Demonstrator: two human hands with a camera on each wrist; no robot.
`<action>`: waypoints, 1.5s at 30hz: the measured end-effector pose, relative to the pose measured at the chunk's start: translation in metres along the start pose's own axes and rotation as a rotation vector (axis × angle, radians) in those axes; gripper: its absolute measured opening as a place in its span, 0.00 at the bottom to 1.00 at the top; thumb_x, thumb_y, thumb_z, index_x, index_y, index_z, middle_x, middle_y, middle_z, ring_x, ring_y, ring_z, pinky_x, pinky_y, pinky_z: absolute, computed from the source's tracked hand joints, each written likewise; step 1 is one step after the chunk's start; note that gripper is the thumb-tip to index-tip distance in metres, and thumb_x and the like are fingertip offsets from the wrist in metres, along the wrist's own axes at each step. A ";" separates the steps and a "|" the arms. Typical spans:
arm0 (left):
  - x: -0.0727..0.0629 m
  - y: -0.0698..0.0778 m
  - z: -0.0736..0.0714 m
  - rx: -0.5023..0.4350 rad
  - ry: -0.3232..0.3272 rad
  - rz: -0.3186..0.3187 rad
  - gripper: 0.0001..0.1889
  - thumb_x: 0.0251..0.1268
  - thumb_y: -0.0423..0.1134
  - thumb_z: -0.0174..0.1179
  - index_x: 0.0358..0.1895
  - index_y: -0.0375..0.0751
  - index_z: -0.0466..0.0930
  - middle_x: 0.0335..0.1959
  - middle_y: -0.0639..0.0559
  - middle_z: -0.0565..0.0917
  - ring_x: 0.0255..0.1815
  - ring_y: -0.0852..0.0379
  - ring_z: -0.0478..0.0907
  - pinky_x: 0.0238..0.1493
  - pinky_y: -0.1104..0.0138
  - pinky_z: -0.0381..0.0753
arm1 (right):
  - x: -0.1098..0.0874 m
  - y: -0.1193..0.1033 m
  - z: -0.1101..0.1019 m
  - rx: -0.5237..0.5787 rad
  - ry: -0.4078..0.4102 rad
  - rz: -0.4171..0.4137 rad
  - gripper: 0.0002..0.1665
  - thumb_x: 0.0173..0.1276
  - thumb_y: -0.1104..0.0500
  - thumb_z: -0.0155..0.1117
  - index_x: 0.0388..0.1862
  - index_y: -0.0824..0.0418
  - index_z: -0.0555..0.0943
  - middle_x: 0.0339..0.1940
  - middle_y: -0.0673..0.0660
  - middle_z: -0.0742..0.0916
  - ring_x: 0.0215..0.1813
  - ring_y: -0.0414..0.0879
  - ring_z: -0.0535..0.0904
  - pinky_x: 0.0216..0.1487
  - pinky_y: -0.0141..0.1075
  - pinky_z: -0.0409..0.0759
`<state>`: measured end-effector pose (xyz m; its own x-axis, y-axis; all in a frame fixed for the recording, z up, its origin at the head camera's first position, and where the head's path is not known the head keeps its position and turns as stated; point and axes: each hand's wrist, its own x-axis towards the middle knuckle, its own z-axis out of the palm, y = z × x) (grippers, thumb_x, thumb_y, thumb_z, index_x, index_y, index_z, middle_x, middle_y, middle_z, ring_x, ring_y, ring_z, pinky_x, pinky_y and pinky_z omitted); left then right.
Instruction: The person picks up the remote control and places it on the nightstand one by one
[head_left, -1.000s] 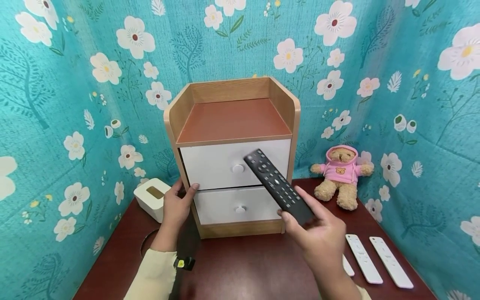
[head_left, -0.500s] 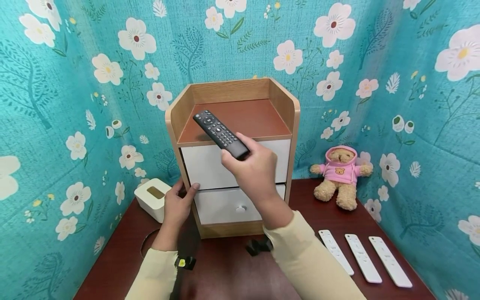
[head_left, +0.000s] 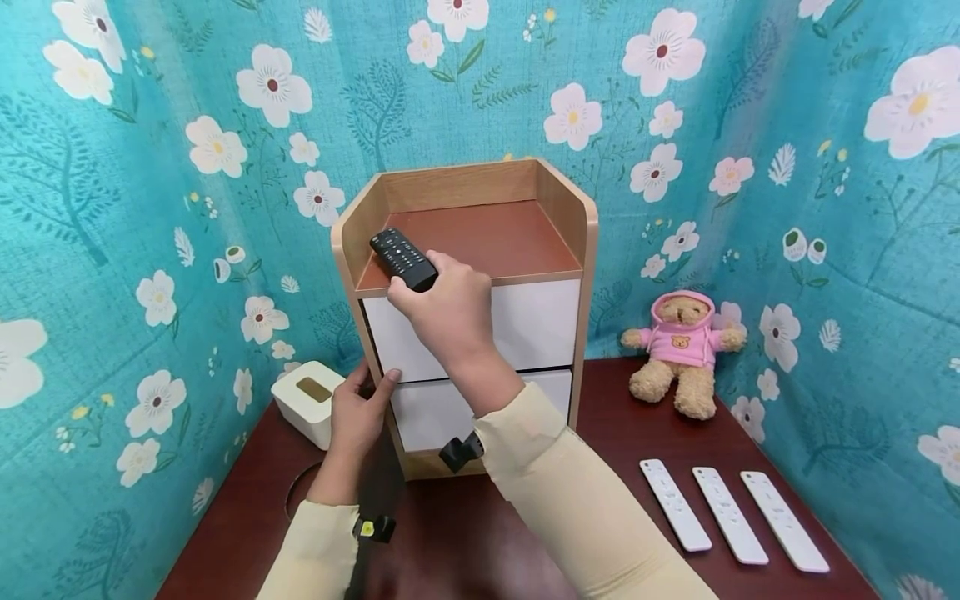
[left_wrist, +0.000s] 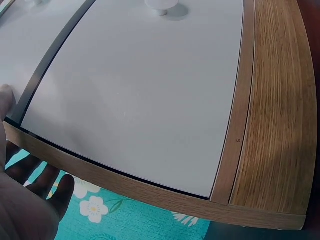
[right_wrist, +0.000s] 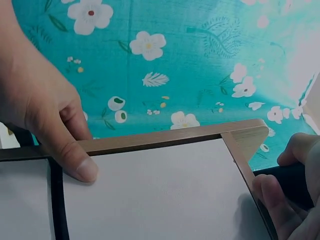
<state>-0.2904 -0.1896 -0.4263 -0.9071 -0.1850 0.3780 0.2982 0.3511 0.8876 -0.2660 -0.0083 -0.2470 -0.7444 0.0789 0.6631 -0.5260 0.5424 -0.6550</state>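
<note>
My right hand (head_left: 453, 312) holds a black remote control (head_left: 405, 258) by its lower end, thumb on one side and fingers on the other. The remote slants over the left front part of the brown top of a small wooden cabinet (head_left: 487, 237) with two white drawers. With my left hand (head_left: 360, 417) I grip the cabinet's left side edge, thumb on the front and fingers behind the side panel. A round white knob (left_wrist: 161, 5) shows on the lower drawer in the left wrist view; my right hand and forearm hide both knobs in the head view.
Three white remotes (head_left: 727, 512) lie side by side at the right of the dark red table (head_left: 480, 533). A teddy bear (head_left: 678, 354) in a pink hoodie sits behind them. Left of the cabinet stands a white tissue box (head_left: 307, 400). Flowered teal cloth (head_left: 480, 108) surrounds the table.
My right hand has carried the black remote up and left, from before the drawers to over the cabinet top, lowering it slightly at the end. My left hand has stayed on the cabinet's side.
</note>
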 end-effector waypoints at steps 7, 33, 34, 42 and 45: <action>0.001 0.001 0.001 0.016 0.000 -0.008 0.32 0.77 0.57 0.68 0.79 0.51 0.77 0.66 0.39 0.87 0.64 0.42 0.85 0.65 0.43 0.84 | 0.001 -0.003 0.006 -0.091 -0.003 -0.056 0.21 0.73 0.45 0.72 0.48 0.62 0.89 0.32 0.54 0.91 0.28 0.43 0.81 0.28 0.30 0.78; -0.002 0.002 0.004 0.041 0.001 -0.012 0.30 0.78 0.59 0.66 0.75 0.48 0.80 0.61 0.39 0.89 0.57 0.46 0.84 0.48 0.79 0.78 | -0.004 -0.003 0.008 -0.313 -0.075 -0.110 0.37 0.68 0.23 0.70 0.43 0.56 0.82 0.22 0.49 0.80 0.23 0.41 0.76 0.25 0.31 0.74; -0.002 0.002 0.004 0.046 0.001 -0.012 0.30 0.78 0.59 0.66 0.75 0.49 0.80 0.61 0.39 0.89 0.58 0.46 0.84 0.48 0.79 0.77 | -0.006 -0.001 0.007 -0.287 -0.072 -0.114 0.37 0.68 0.23 0.71 0.44 0.57 0.81 0.22 0.49 0.80 0.23 0.41 0.76 0.25 0.31 0.74; -0.001 -0.002 0.002 0.042 0.008 -0.015 0.30 0.77 0.57 0.68 0.76 0.52 0.79 0.64 0.41 0.89 0.63 0.45 0.85 0.60 0.62 0.86 | -0.047 0.027 -0.008 -0.130 0.050 -0.244 0.48 0.67 0.34 0.79 0.72 0.67 0.81 0.34 0.52 0.91 0.35 0.42 0.87 0.38 0.35 0.86; 0.000 -0.001 0.003 0.035 0.002 -0.015 0.30 0.77 0.58 0.69 0.77 0.52 0.79 0.66 0.41 0.88 0.65 0.43 0.85 0.66 0.47 0.85 | -0.070 0.049 -0.017 -0.043 0.107 -0.358 0.37 0.73 0.41 0.76 0.68 0.67 0.84 0.35 0.54 0.92 0.36 0.44 0.90 0.41 0.36 0.89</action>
<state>-0.2913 -0.1873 -0.4285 -0.9107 -0.1926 0.3655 0.2740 0.3806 0.8832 -0.2330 0.0267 -0.3197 -0.4680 -0.0366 0.8830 -0.7260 0.5857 -0.3605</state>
